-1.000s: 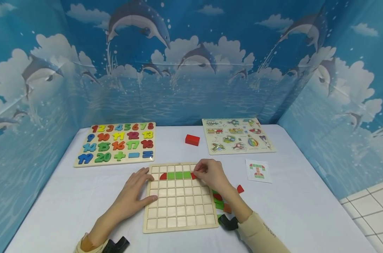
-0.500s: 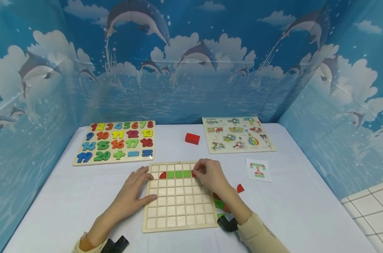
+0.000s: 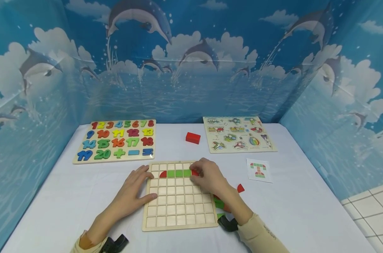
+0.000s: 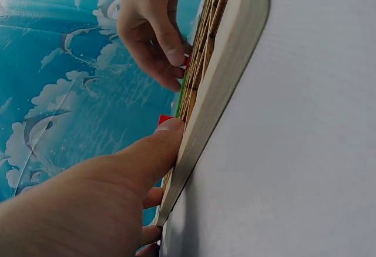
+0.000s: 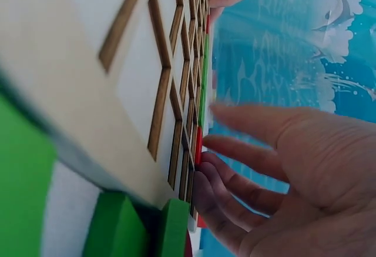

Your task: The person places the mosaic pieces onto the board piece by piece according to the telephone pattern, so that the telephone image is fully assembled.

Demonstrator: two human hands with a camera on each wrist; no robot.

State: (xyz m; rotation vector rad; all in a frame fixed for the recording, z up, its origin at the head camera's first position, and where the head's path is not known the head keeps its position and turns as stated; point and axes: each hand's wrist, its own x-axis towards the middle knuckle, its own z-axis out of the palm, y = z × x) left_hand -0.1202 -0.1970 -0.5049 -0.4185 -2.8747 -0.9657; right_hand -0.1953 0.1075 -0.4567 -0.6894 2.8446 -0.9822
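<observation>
The wooden grid board (image 3: 180,211) lies flat at the middle front of the table. In its second row, a red quarter-round tile (image 3: 163,174) is followed by several green square tiles (image 3: 179,173) and another red tile (image 3: 195,173). My left hand (image 3: 131,191) rests along the board's left edge, thumb and fingers spread apart. Over the upper right cells is my right hand (image 3: 209,177); the right wrist view shows thumb and index apart, fingertips right at the red tile (image 5: 198,145). The head view has part of that tile hidden by the fingers.
Loose green tiles (image 3: 219,203) lie against the board's right side, partly under my right forearm, and a red tile (image 3: 240,188) lies farther right. Behind are a number puzzle (image 3: 118,142), a red block (image 3: 193,138), a picture puzzle (image 3: 239,135) and a pattern card (image 3: 259,170).
The right thumb and fingers have parted from their pinch on the red tile, which now sits in the row beside the green tiles. The left hand has stayed in place.
</observation>
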